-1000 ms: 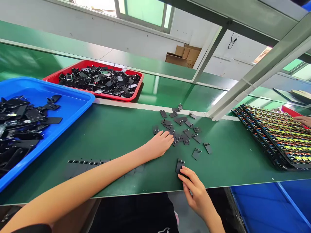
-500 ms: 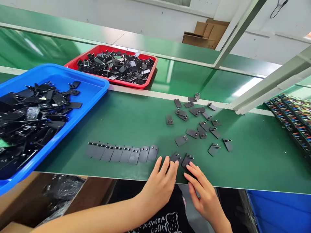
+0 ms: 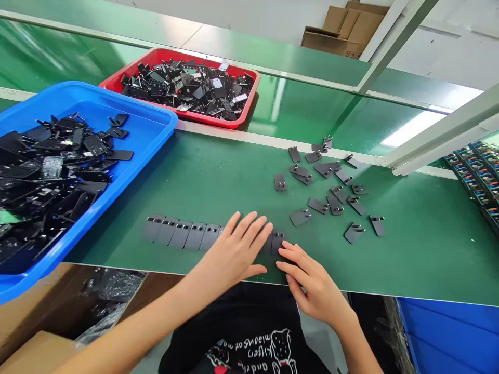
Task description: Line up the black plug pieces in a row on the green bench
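Small black plates with two metal prongs, like plug covers, lie side by side in a row [image 3: 181, 235] near the front edge of the green table. My left hand [image 3: 237, 244] lies over the right part of this row, fingers spread, hiding several plates. At the row's right end is another pronged plate [image 3: 277, 242]. The fingertips of my right hand [image 3: 312, 275] touch its edge; those fingers are stretched out and apart. Beyond my hands, more pronged plates [image 3: 318, 205] are scattered loosely with prongs pointing various ways.
A blue tray [image 3: 154, 122] of black plastic parts stands at the left. Behind it sits a red tray [image 3: 249, 101] of similar parts. A white metal post [image 3: 440, 130] rises at the right, by racks of colourful small parts [image 3: 477, 176]. Cardboard boxes [image 3: 343, 31] are at the back.
My left hand has moved left and forward onto the row, its fingers spreading. The two plates by my hands now stand closer to the row. The view has shifted slightly.
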{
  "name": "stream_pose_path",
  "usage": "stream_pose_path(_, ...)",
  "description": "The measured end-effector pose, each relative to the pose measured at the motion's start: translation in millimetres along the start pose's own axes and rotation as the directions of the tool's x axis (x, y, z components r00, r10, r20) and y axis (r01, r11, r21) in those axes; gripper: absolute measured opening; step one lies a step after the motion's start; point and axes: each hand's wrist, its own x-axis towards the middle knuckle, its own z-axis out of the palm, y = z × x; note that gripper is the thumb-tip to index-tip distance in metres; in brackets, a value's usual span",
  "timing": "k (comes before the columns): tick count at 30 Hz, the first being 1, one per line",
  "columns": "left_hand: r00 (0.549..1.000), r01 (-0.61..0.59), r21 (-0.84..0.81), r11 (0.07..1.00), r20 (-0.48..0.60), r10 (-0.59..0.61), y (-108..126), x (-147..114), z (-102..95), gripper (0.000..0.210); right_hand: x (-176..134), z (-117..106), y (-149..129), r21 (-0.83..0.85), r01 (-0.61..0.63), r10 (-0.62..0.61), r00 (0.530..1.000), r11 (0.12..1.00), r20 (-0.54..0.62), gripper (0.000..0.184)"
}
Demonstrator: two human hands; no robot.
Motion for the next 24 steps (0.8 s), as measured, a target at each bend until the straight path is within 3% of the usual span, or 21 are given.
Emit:
stream_pose_path(3,0.997,-0.067,-0.012,0.998,0.037,0.068,-24.7,4.2,8.9,0.090,-2.0,-9.7,9.4,-0.010,-0.047,0.046,0.994,0.999,-0.100,0.035)
stream_pose_path(5,0.993,-0.116,-0.003,0.993,0.021,0.116,-31.1,5.1,15.1,0.086,0.5,-15.4,17.1,-0.065,-0.123,0.110,0.977,0.990,-0.181,0.036)
stream_pose_path(7,0.990,-0.143,0.014,0.990,-0.009,0.143,-32.6,4.9,19.3,0.079,6.0,-18.0,23.6,-0.143,-0.178,0.150,0.971,0.974,-0.188,0.037)
stream_pose_path(12,0.985,-0.168,0.042,0.985,-0.028,0.169,-30.7,5.7,19.2,0.075,13.0,-16.1,29.3,-0.270,-0.191,0.177,0.981,0.944,-0.074,0.037)
stream_pose_path(20,0.989,-0.144,-0.009,0.990,-0.035,0.144,-9.5,24.2,21.2,0.085,-10.6,-27.7,19.5,-0.101,-0.053,0.055,0.998,0.994,0.014,0.031)
stream_pose_path(22,0.990,-0.141,-0.030,0.990,-0.012,0.141,-4.4,30.2,21.8,0.084,-7.5,-34.8,24.2,-0.073,-0.029,0.027,0.999,0.997,-0.030,0.029)
stream_pose_path(24,0.991,-0.130,-0.051,0.990,0.023,0.131,-0.4,36.3,19.9,0.083,2.5,-42.8,35.6,-0.103,-0.060,0.043,0.986,0.993,-0.161,0.027)
